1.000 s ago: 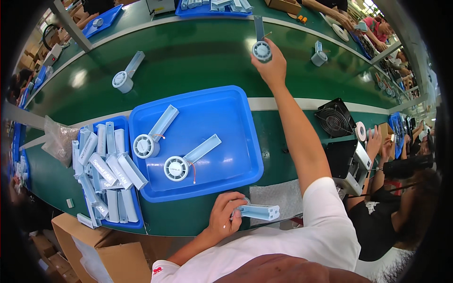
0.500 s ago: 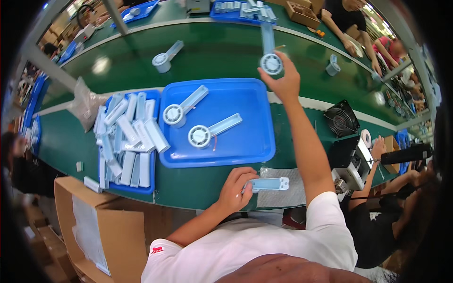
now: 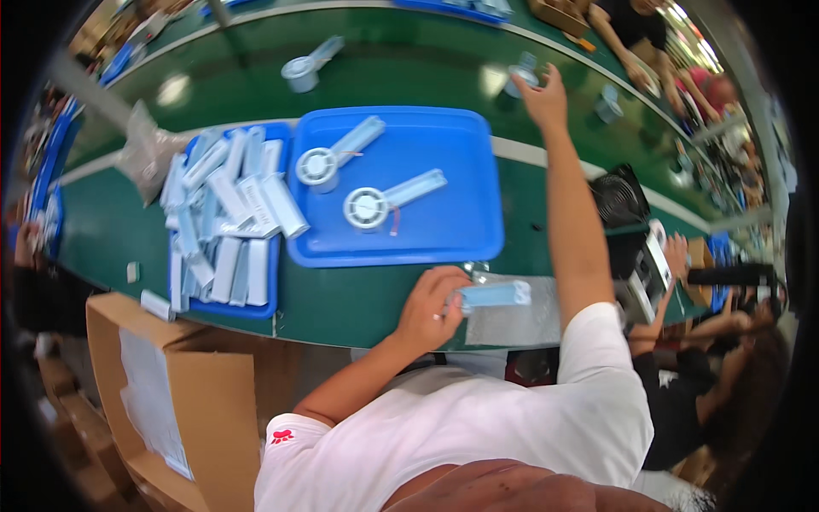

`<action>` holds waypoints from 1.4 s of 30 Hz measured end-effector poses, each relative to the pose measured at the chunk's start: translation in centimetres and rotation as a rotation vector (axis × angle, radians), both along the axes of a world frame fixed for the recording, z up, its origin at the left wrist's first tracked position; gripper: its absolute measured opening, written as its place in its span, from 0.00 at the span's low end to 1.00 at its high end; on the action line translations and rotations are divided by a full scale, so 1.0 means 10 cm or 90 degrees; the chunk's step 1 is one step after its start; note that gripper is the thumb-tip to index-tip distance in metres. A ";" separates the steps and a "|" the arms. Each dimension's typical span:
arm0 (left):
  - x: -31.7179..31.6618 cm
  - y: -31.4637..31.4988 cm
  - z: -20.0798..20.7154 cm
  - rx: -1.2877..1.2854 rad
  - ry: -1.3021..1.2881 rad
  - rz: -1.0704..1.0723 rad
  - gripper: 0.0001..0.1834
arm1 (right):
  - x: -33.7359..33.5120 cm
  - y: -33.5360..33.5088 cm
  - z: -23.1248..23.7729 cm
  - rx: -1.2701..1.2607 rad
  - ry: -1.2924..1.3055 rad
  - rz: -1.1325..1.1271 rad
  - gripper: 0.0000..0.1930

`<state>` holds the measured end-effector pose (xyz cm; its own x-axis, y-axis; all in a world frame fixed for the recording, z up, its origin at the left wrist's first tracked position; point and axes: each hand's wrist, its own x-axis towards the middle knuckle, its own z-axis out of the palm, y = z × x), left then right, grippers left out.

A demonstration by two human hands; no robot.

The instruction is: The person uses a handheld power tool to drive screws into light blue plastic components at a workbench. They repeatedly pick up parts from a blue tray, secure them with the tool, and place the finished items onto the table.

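My left hand (image 3: 433, 309) is closed around one end of a light-blue handle shell (image 3: 496, 294), held over a sheet of bubble wrap (image 3: 512, 322) at the near table edge. Stretched far out over the green belt, my right hand (image 3: 544, 96) has its fingers spread. Just left of its fingertips sits a light-blue handheld fan (image 3: 520, 78), its handle pointing away; whether the thumb still touches it is blurred. Two similar handheld fans, one upper left (image 3: 317, 168) and one lower (image 3: 367, 207), lie in a blue tray (image 3: 435, 243) with short wires showing.
A second blue tray (image 3: 271, 299) at left is heaped with handle shells (image 3: 230, 200). More fans stand on the belt (image 3: 409, 60), left and right. A black fan (image 3: 621, 196), a machine (image 3: 644, 277) and co-workers are at right. An opened cardboard box (image 3: 213, 401) stands near left.
My right hand has moved farther away and slightly right, its fingers opening from the handheld fan, which now rests on the belt. My left hand keeps the handle shell. The view has shifted.
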<state>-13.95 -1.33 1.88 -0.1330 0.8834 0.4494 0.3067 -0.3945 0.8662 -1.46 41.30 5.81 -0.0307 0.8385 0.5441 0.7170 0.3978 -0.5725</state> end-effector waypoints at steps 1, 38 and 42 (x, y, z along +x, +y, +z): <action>-0.02 -0.01 0.02 -0.021 0.013 0.024 0.12 | -0.14 -0.49 0.15 -0.027 0.180 0.061 0.41; 1.16 0.24 -0.11 0.082 0.142 0.050 0.10 | 2.25 -3.33 1.65 0.386 0.458 0.015 0.28; 1.13 0.24 -0.13 0.081 0.137 0.040 0.12 | 2.15 -3.37 1.70 0.406 0.360 0.136 0.18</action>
<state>-2.68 1.11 0.60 -0.0760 0.8104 0.5810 0.5057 -0.4708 0.7229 20.06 7.60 22.85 0.2631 0.3765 0.8883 0.2666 0.8565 -0.4420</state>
